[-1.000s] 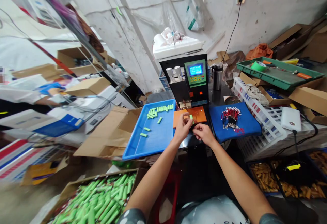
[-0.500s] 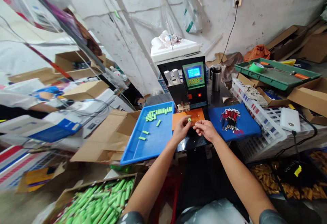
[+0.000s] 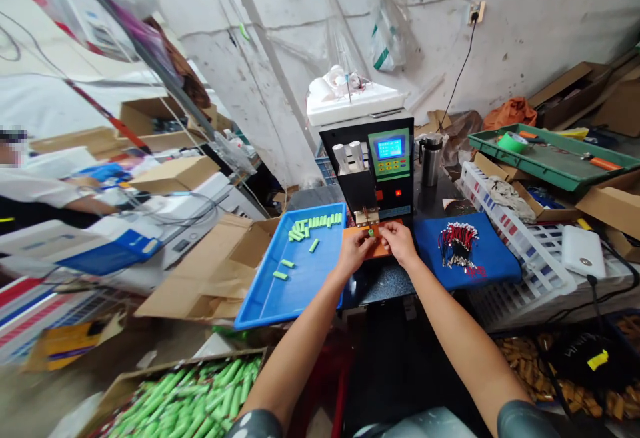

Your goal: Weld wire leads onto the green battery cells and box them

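My left hand [image 3: 353,251] pinches a green cylindrical battery cell [image 3: 371,232], its end facing me, at the orange work plate [image 3: 379,249]. Close beside it, my right hand [image 3: 399,241] has thumb and fingertips pressed together; anything between them is too small to make out. Both hands are just in front of the electrodes [image 3: 367,217] of a black spot welder [image 3: 387,191] with a lit blue display. Left of the plate, a blue tray [image 3: 265,301] holds several more green cells [image 3: 313,245]. A bundle of red and black wire leads [image 3: 459,241] lies on a blue cloth [image 3: 429,266] at the right.
A box of green cells [image 3: 187,398] stands at lower left, near my left forearm. On the right are a white plastic crate [image 3: 530,258], a green tray [image 3: 560,165] and a steel flask [image 3: 431,165]. Another person's arm [image 3: 75,201] shows at far left.
Both hands have moved forward, bringing the battery cell from the plate's front edge closer to the electrodes. The whole view has shifted slightly.
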The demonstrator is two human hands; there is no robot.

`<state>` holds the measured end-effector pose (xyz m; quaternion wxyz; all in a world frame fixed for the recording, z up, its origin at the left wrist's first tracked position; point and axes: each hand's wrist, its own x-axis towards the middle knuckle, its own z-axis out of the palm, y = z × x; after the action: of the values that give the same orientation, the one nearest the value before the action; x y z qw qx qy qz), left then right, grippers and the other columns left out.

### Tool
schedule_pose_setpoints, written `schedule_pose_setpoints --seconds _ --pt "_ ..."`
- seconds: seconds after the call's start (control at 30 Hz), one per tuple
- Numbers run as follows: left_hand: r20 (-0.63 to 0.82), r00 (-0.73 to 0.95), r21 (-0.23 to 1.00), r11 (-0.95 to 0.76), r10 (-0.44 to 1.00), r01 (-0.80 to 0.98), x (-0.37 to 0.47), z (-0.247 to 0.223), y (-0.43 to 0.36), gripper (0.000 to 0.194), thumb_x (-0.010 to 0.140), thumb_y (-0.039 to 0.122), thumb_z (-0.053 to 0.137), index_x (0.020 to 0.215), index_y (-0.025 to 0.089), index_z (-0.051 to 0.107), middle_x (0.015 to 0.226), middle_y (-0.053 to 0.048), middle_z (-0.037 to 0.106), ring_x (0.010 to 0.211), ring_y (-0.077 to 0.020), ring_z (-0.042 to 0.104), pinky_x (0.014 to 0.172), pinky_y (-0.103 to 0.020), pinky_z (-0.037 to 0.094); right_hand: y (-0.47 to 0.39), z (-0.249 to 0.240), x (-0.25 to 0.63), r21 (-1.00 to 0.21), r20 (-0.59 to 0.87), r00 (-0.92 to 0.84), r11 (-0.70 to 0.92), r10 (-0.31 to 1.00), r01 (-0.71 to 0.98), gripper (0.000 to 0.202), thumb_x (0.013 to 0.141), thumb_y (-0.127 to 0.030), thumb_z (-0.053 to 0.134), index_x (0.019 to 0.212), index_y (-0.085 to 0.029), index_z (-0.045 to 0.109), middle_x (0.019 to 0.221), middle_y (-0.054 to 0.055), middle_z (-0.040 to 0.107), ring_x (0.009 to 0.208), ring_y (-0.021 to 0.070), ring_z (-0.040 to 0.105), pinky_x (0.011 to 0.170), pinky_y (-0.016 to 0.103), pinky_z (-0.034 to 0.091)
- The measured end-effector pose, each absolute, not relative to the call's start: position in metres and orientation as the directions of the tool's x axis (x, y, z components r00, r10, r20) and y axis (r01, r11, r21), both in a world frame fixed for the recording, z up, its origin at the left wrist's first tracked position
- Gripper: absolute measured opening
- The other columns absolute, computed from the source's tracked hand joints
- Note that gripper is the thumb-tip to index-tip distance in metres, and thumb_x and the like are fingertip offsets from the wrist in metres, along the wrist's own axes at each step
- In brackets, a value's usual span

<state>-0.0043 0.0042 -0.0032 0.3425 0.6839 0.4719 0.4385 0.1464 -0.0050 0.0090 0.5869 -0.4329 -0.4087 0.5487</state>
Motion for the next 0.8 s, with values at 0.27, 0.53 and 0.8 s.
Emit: schedule_pose_setpoints --seconds 0.27,0.53,0.8 --pt "0.275 0.149 0.862 -0.312 0.950 0.399 -0.005 -0.008 0.002 0.026 0.084 0.033 0.060 0.096 0.013 0.072 0.075 -0.002 0.067 0.064 -0.0136 0.054 0.060 -0.022 0.039 0.007 0.004 0.131 -0.979 0.086 0.107 0.104 0.991 -0.178 0.031 0.069 -0.048 0.065 0.073 -0.019 0.056 0.052 -0.004 0.052 0.043 0.0100 0.045 0.041 0.021 0.034" --pt "0.262 0.134 0.852 -0.295 0.956 0.433 -0.002 0.001 -0.001 0.026 0.085 0.029 0.057 0.100 0.013 0.071 0.076 -0.002 0.067 0.064 -0.0135 0.053 0.062 -0.023 0.039 0.005 0.000 0.130 -0.993 0.111 0.115 0.116 0.987 -0.032 0.029 0.076 -0.048 0.060 0.077 -0.019 0.058 0.059 -0.001 0.058 0.048 0.0132 0.051 0.045 0.023 0.040" --pt "0.255 0.125 0.863 -0.284 0.959 0.419 -0.001 0.001 0.000 0.023 0.084 0.026 0.058 0.098 0.013 0.070 0.077 -0.002 0.067 0.065 -0.0138 0.054 0.063 -0.024 0.039 0.009 -0.006 0.129 -0.978 0.147 0.154 0.121 0.977 0.169 0.026 0.083 -0.045 0.056 0.084 -0.020 0.060 0.074 0.003 0.066 0.068 0.0185 0.063 0.056 0.025 0.048"
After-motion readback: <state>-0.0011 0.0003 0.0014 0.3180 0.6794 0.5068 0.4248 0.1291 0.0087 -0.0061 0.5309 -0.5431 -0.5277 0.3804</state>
